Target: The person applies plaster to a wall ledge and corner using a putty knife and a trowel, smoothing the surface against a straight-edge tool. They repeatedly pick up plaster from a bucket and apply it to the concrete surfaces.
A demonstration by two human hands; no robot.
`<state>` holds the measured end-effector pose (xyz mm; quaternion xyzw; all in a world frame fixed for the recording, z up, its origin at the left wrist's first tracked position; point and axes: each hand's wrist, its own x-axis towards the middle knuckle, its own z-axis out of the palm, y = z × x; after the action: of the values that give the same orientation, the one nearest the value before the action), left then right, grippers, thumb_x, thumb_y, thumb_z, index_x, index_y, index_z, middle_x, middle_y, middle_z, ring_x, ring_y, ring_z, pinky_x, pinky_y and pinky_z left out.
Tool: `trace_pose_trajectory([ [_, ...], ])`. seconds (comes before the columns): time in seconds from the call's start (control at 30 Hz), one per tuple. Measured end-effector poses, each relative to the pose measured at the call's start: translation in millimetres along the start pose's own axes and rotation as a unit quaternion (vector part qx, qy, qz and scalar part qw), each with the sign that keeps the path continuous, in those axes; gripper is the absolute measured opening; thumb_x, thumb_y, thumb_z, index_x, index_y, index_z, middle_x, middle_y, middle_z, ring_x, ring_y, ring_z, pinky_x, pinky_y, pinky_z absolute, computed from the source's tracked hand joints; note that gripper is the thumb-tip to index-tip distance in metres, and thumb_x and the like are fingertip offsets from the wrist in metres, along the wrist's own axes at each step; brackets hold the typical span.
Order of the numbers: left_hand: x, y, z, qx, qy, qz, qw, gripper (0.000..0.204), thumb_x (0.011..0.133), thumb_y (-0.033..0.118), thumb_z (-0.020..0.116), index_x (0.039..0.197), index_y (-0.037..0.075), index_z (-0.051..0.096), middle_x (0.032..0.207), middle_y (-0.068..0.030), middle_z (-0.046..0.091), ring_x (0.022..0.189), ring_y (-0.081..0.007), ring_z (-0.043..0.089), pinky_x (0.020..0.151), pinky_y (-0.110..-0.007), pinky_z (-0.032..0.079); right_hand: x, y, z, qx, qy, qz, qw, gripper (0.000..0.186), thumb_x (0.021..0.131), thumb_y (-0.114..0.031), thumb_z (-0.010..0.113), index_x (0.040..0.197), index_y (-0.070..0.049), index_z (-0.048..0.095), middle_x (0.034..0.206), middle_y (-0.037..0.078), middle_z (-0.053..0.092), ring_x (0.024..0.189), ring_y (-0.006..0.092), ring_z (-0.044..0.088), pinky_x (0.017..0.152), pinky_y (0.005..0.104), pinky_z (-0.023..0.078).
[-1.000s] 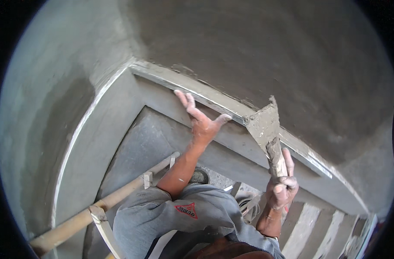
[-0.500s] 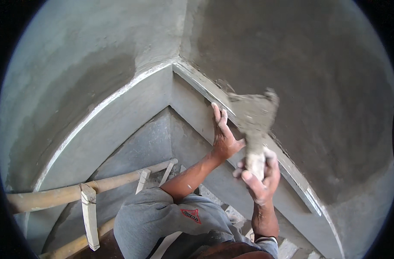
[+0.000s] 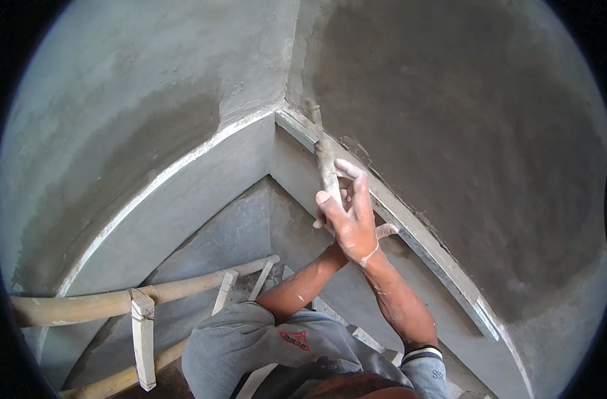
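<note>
My right hand [image 3: 353,219] is closed around the pale handle of a mortar-smeared putty knife [image 3: 325,163], whose blade is turned nearly edge-on over the upper end of a long straightedge [image 3: 436,266]. The straightedge lies along the right arm of the curved ledge, from the inner corner down to the lower right. Behind my right hand and wrist, my left hand [image 3: 386,231] rests at the straightedge and is largely hidden. Its thumb sticks out to the right, away from the fingers. Rough mortar [image 3: 357,149] lines the joint above the straightedge.
Darker, damp-looking plaster [image 3: 463,133] covers much of the right wall. A curved white edge [image 3: 164,176] runs along the left ledge. Bamboo poles [image 3: 84,307] with wooden uprights [image 3: 143,339] stand at lower left.
My right hand has swung up and left with the putty knife, crossing in front of my left hand. The blade has turned from broadside to nearly edge-on. My left hand stays near the straightedge.
</note>
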<state>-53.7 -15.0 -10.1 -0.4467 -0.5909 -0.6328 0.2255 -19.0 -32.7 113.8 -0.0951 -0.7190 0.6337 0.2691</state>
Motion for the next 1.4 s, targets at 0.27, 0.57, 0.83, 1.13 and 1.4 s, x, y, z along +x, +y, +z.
trace_pose_trajectory([
  [0.27, -5, 0, 8, -0.009, -0.017, 0.017, 1.000, 0.118, 0.075, 0.053, 0.071, 0.141, 0.021, -0.022, 0.148, -0.0310, -0.014, 0.138, -0.0520, -0.004, 0.110, -0.062, 0.014, -41, 12, -25, -0.276, 0.086, -0.188, 0.939, 0.061, 0.082, -0.018, 0.068, 0.131, 0.004, 0.039, 0.115, 0.019, 0.051, 0.105, 0.0270, 0.052, 0.095, 0.0382, 0.040],
  [0.57, 1, -10, 16, -0.030, -0.039, 0.049, 0.998, 0.121, 0.077, 0.051, 0.070, 0.141, 0.032, -0.031, 0.150, -0.0265, -0.019, 0.139, -0.0502, -0.008, 0.110, -0.062, 0.014, -184, 38, -90, -0.413, 0.275, -0.176, 0.850, 0.057, 0.082, -0.013, 0.067, 0.128, 0.008, 0.041, 0.111, 0.029, 0.057, 0.091, 0.0390, 0.060, 0.084, 0.0450, 0.047],
  [0.83, -2, -13, 13, -0.024, -0.072, 0.014, 0.997, 0.128, 0.071, 0.047, 0.078, 0.141, 0.033, -0.029, 0.150, -0.0256, -0.020, 0.139, -0.0491, -0.006, 0.110, -0.062, 0.011, -303, 66, -113, -0.446, 0.447, -0.070, 0.772, 0.062, 0.077, -0.009, 0.068, 0.129, 0.008, 0.039, 0.114, 0.024, 0.052, 0.103, 0.0338, 0.054, 0.093, 0.0423, 0.041],
  [1.13, 4, 28, 3, -0.061, -0.055, -0.138, 0.987, 0.118, 0.072, 0.034, 0.081, 0.147, 0.010, -0.006, 0.152, -0.0246, -0.001, 0.142, -0.0369, 0.004, 0.114, -0.052, 0.010, -344, 49, -135, -0.281, 0.542, -0.069, 0.789, 0.061, 0.081, -0.008, 0.063, 0.134, 0.006, 0.036, 0.127, 0.017, 0.044, 0.119, 0.0267, 0.045, 0.102, 0.0386, 0.034],
  [1.4, 20, 46, 1, -0.139, 0.009, -0.281, 0.950, 0.074, 0.087, 0.022, 0.067, 0.141, 0.001, 0.020, 0.129, -0.0190, 0.038, 0.097, -0.0213, 0.053, 0.086, -0.035, 0.047, -397, 47, -126, -0.287, 0.559, -0.054, 0.776, 0.061, 0.083, -0.014, 0.064, 0.133, 0.007, 0.037, 0.130, 0.019, 0.044, 0.122, 0.0286, 0.043, 0.105, 0.0394, 0.031],
])
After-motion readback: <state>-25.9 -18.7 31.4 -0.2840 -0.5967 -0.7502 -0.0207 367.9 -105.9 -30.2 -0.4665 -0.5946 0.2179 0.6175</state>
